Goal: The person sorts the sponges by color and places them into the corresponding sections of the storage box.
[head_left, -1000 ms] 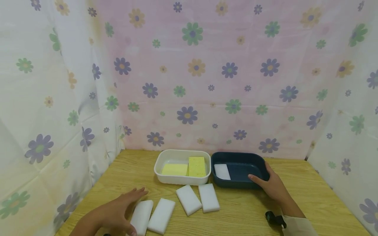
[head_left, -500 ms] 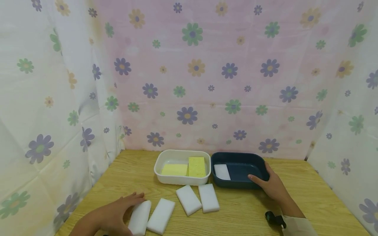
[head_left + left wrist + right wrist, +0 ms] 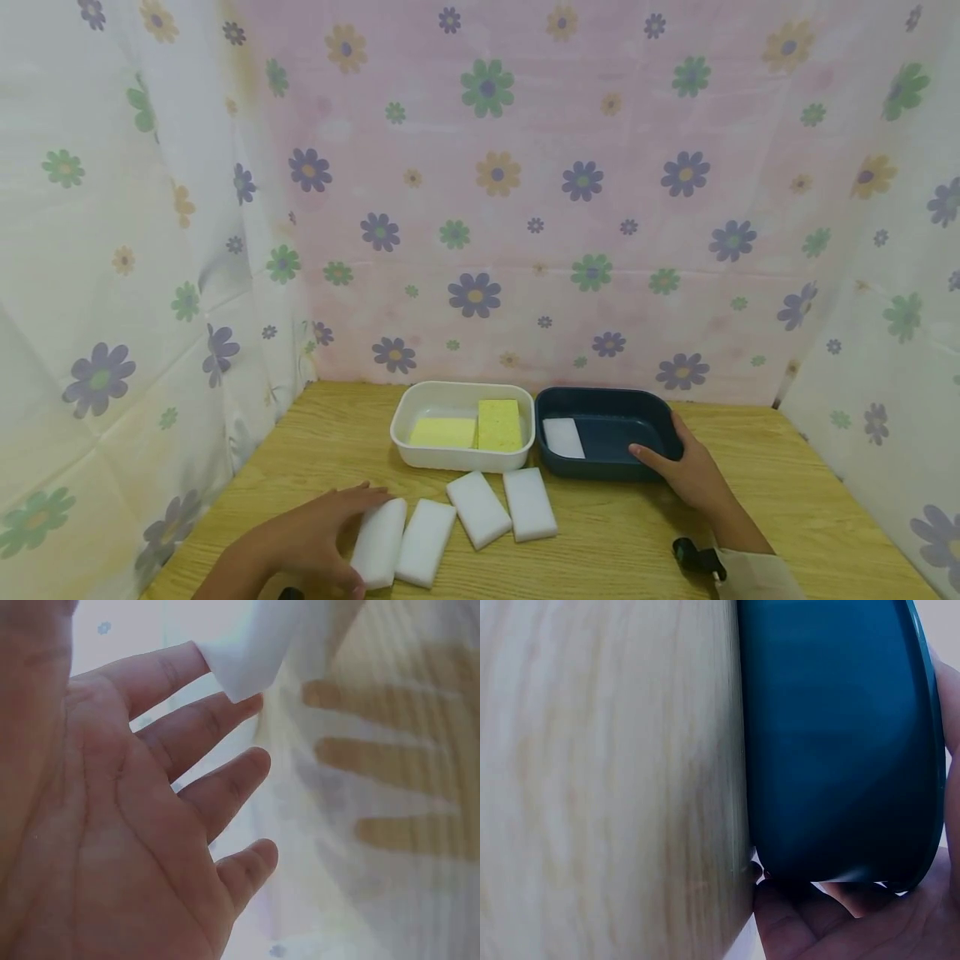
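My left hand (image 3: 311, 533) holds a white sponge block (image 3: 379, 543) at the front left, thumb at its near end and fingers at its far end. In the left wrist view, two fingertips meet the corner of this white sponge (image 3: 244, 652), while the other fingers spread apart. Right beside it lies a second white sponge (image 3: 425, 543). At the right end of the dark blue tray (image 3: 600, 469), my right hand (image 3: 697, 475) grips the wall, thumb over the rim. The right wrist view shows fingers (image 3: 795, 922) around the tray's end. One white sponge (image 3: 563, 438) lies inside the tray.
A white tray (image 3: 461, 460) with two yellow sponges (image 3: 498, 425) stands against the blue tray's left side. Two more white sponges (image 3: 478, 510) lie on the wooden table (image 3: 600, 542) before the trays. Flowered cloth (image 3: 487, 208) encloses the back and sides.
My left hand has closed in on the leftmost white sponge and shifted right with it. The neighbouring sponge has moved slightly right too. My right hand and both trays stay put.
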Tool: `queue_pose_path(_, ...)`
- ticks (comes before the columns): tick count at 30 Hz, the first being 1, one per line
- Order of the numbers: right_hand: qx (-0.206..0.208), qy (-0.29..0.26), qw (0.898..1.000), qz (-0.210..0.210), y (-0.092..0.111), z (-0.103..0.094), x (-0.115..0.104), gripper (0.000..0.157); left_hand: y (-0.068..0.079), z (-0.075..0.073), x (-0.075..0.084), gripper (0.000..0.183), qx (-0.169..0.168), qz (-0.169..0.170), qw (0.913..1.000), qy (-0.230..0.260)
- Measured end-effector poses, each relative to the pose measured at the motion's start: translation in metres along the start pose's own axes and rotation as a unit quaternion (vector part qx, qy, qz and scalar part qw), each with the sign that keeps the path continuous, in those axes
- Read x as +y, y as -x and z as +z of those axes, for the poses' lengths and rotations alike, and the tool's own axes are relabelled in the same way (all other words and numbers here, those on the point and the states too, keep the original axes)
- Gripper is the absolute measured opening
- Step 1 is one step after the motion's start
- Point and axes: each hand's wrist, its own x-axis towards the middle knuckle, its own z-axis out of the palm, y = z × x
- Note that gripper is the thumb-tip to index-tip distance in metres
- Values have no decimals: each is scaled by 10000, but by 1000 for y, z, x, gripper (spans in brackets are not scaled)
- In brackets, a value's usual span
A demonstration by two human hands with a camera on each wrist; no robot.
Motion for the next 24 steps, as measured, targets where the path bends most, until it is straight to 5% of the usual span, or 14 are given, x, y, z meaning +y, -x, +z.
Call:
queue_pose_path(16, 13, -28, 10000, 41, 1, 0, -2, 118, -19, -9, 26, 112, 205, 123, 9990, -371)
queue_pose_path(24, 30, -15, 10000, 31, 2, 1, -2, 120, -32, -9, 38, 108, 500, 508, 9959, -554)
